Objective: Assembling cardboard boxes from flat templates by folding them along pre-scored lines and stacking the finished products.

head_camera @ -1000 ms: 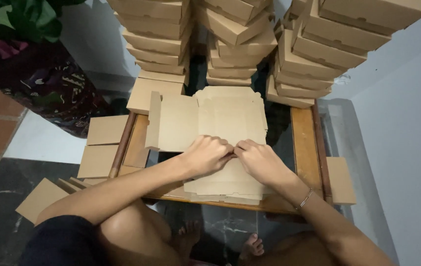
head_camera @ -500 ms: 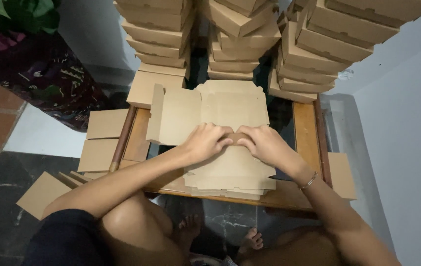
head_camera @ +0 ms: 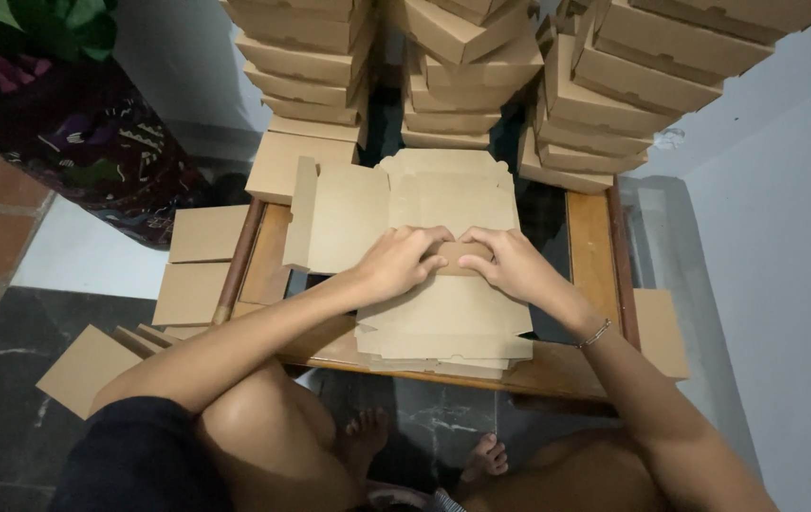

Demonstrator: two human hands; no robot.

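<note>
Both hands meet at the middle of a flat cardboard blank (head_camera: 443,284) on a low wooden desk (head_camera: 588,237). Left hand (head_camera: 404,261) and right hand (head_camera: 510,265) each press fingers and thumb onto a small flap (head_camera: 462,256) that stands up between them, pinching it from either side. The fingers are curled and grasping, not released.

That blank lies on top of a stack of blanks (head_camera: 448,346) at the near edge of the desk, just above the person's bare knees. One wide side panel (head_camera: 344,218) spreads out to the left, with a narrow strip at its outer edge turned up.

Folding looks to be at an early step: the centre flap is being creased upright while the side walls lie flat. By this judgement, the next move calls for firm pressure along the score line, then lifting the side panels while the flap is held in place.

Everything is plain brown corrugated card, matte and stiff, with straight cut edges and notched tabs. Beyond the desk, three tall stacks of boxes (head_camera: 443,66) already folded, shallow and rectangular, rise against a pale wall (head_camera: 785,237). Loose cardboard sheets (head_camera: 202,256) lie on the floor at left, on dark stone and red tile. One more sheet (head_camera: 662,332) lies at the right of the desk. A thin bracelet (head_camera: 595,334) circles the right wrist.
</note>
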